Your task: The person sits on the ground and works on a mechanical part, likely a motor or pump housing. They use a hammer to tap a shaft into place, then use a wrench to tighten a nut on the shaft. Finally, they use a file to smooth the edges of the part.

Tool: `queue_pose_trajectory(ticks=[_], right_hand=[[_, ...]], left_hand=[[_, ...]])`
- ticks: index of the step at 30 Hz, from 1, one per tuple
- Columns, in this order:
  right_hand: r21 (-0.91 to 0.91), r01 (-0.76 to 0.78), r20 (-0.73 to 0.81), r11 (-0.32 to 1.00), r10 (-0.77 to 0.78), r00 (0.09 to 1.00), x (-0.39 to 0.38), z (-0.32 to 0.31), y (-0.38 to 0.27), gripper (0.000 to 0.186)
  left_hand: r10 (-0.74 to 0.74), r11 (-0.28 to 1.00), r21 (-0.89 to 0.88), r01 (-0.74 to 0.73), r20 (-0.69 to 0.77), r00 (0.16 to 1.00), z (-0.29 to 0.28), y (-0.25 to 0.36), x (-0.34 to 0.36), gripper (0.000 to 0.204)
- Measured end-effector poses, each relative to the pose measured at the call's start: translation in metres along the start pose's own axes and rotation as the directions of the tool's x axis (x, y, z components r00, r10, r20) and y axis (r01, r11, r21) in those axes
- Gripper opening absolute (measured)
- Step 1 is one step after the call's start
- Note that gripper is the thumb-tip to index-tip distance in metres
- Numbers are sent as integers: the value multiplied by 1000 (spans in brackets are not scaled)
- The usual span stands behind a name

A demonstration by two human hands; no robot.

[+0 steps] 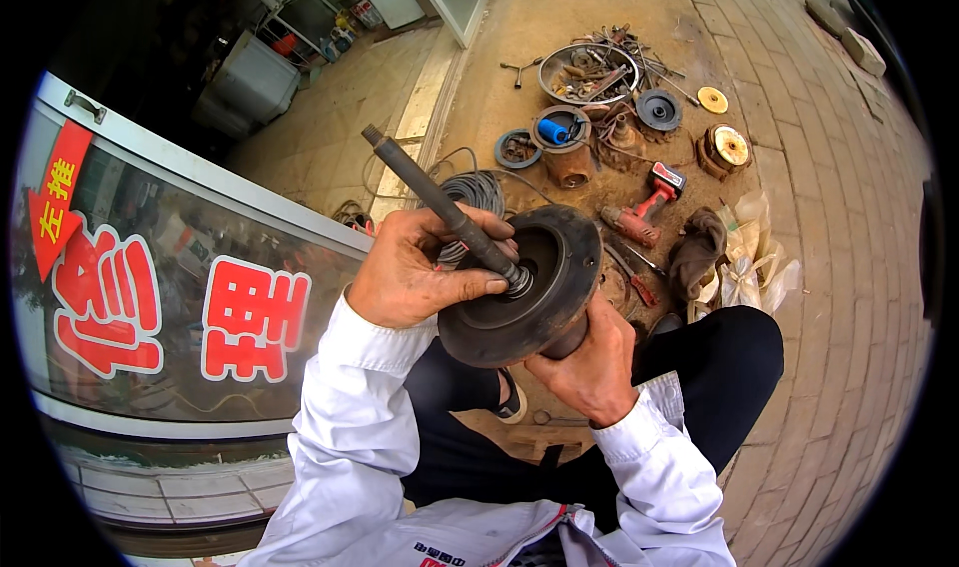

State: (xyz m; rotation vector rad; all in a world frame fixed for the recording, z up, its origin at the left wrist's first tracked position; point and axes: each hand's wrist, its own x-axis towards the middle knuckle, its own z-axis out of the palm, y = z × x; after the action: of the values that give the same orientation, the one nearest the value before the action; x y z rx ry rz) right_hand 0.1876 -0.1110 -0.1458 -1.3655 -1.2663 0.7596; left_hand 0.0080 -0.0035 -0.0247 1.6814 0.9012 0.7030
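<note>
My left hand [420, 272] is closed on a long dark metal shaft [430, 192] that rises up and left from the centre of a black round flanged part [559, 272]. My left thumb lies beside a silvery ring [518, 281] where the shaft meets that part's recessed middle. My right hand [594, 362] grips the flanged part from below right, fingers around a dark cylindrical section [567, 337] under the rim. Both hands hold the piece tilted above my bent knees.
Beyond my hands lie a cordless drill [639, 217], dark cloth [694, 255], plastic bags [749, 257], a blue cylinder [552, 130] in a pot, a steel basin [599, 52] of parts, discs [658, 109] and coiled cable [472, 189]. A lettered glass door [180, 227] stands at left, beside paving [829, 297] at right.
</note>
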Motion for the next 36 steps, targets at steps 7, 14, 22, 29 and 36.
queue_pose_trajectory(ticks=[7, 14, 22, 29, 36], right_hand=[[-126, 72, -36, 989, -78, 996, -2, -4, 2, 62], [-212, 186, -139, 959, -218, 966, -1, -3, 3, 62], [-266, 217, -173, 939, -268, 948, 0, -3, 6, 63], [-270, 228, -145, 936, -273, 951, 0, -4, 4, 63], [-260, 210, -159, 943, -256, 953, -2, -2, 8, 64]], left_hand=[[17, 995, -92, -21, -44, 999, 3, 4, -1, 58], [81, 993, -81, -83, -21, 996, -1, -3, 0, 60], [34, 996, -87, -30, 41, 999, 0, -3, -3, 55], [-3, 995, -102, -2, -48, 999, -4, 1, -4, 63], [45, 991, -127, -47, -16, 999, -11, -4, -4, 65]])
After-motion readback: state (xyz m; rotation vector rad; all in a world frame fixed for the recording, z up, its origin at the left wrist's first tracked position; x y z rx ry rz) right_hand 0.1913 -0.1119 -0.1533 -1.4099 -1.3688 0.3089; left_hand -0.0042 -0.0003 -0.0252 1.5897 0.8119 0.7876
